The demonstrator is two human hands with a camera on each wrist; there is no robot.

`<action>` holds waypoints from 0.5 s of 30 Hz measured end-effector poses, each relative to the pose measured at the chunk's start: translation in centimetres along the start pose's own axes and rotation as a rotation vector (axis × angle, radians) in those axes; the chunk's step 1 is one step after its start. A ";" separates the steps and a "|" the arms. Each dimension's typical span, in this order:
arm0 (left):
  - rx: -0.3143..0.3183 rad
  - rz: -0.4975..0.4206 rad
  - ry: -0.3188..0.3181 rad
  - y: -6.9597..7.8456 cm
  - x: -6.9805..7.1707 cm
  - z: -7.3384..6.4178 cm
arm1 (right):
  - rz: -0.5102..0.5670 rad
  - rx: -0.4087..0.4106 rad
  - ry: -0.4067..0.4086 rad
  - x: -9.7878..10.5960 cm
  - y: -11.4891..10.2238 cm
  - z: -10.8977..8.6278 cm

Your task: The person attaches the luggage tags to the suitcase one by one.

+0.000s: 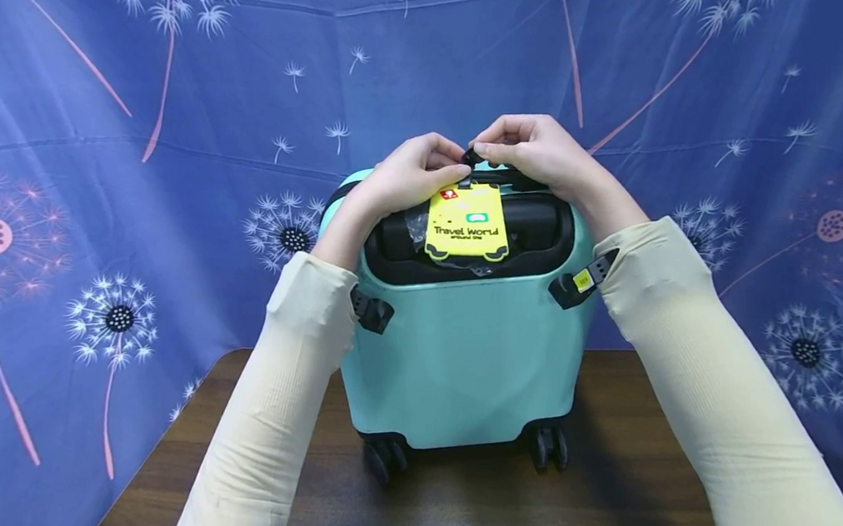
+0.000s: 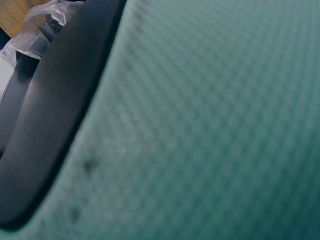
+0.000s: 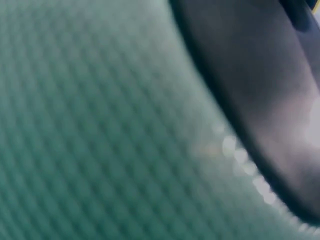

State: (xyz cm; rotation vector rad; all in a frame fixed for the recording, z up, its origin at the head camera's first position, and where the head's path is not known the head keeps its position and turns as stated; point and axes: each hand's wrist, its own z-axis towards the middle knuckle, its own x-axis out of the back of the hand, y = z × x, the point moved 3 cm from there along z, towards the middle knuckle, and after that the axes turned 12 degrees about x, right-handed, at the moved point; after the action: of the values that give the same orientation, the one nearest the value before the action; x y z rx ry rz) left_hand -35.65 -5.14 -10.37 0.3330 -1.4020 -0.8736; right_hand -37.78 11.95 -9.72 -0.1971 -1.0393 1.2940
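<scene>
A teal suitcase [image 1: 470,351] stands upright, with a black recessed panel [image 1: 421,273] at its top. Over that panel lies a yellow luggage tag [image 1: 468,219] lettered "Travel World around the". From the tag's top a short black strap [image 1: 470,158] runs up between the hands. My left hand [image 1: 420,171] pinches the strap just above the tag. The right hand [image 1: 533,149] pinches its upper end between thumb and curled forefinger. Textured shell [image 2: 200,125] and black trim [image 2: 65,100] fill the left wrist view; the right wrist view shows similar shell [image 3: 100,125]. Neither wrist view shows the fingers.
Beneath the suitcase's black wheels [image 1: 544,447] is a dark wooden table [image 1: 475,510]. Behind it hangs a blue cloth [image 1: 203,93] printed with dandelions. Clear plastic wrap [image 2: 37,37] sits by the trim. A black wrist camera [image 1: 372,312] is strapped to each sleeve.
</scene>
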 end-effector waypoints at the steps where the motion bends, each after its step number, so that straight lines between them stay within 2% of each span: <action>1: 0.002 0.000 0.002 0.0 0.0 0.0 | -0.006 0.005 0.004 -0.1 0.0 0.0; 6: 0.004 0.008 0.007 0.0 0.1 -0.1 | -0.050 0.000 0.015 -0.1 -0.3 -0.1; 15: -0.058 0.016 -0.001 0.0 0.1 -0.2 | -0.106 0.002 -0.005 -0.2 -0.2 0.0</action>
State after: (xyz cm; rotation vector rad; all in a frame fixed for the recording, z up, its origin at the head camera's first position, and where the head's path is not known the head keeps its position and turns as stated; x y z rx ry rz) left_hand -35.44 -5.24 -10.32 0.2766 -1.3762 -0.8996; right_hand -37.62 11.75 -9.67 -0.1350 -1.0393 1.2006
